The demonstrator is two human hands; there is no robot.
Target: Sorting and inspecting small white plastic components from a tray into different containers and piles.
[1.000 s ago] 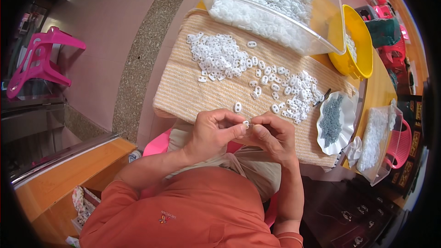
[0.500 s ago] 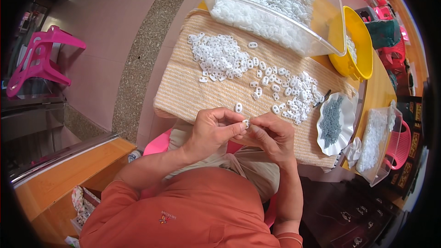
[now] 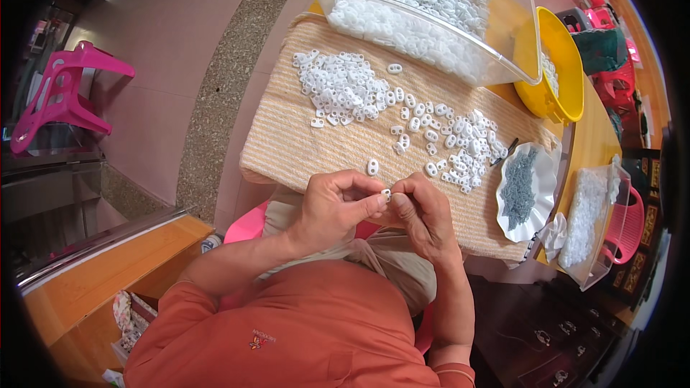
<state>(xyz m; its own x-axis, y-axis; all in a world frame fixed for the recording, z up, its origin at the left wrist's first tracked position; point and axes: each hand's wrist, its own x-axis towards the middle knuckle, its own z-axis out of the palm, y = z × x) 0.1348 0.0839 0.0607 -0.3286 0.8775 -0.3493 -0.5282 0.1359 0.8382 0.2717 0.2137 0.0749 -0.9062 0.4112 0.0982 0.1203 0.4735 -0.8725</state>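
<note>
Between thumb and forefinger, my left hand (image 3: pixel 339 205) pinches a small white plastic piece with holes (image 3: pixel 387 194). From the other side my right hand (image 3: pixel 425 214) meets it, thumb and forefinger closed at the piece; whether a tiny part sits in those fingertips cannot be seen. Just beyond my hands a single white two-hole oval piece (image 3: pixel 372 167) lies on the striped cloth (image 3: pixel 287 140). One heap of white pieces (image 3: pixel 341 86) is at the far left of the cloth, and a looser heap (image 3: pixel 471 145) spreads to the right.
At the back stands a clear plastic bin (image 3: pixel 431 29) of white pieces, with a yellow basin (image 3: pixel 571 65) beside it. A white scalloped dish (image 3: pixel 543 201) of small grey parts sits at the right. Beyond are another clear box (image 3: pixel 586 223) and a pink stool (image 3: pixel 72 93) at left.
My right hand has shifted slightly left and its fingers have curled further round. The white piece has turned a little in my left fingertips.
</note>
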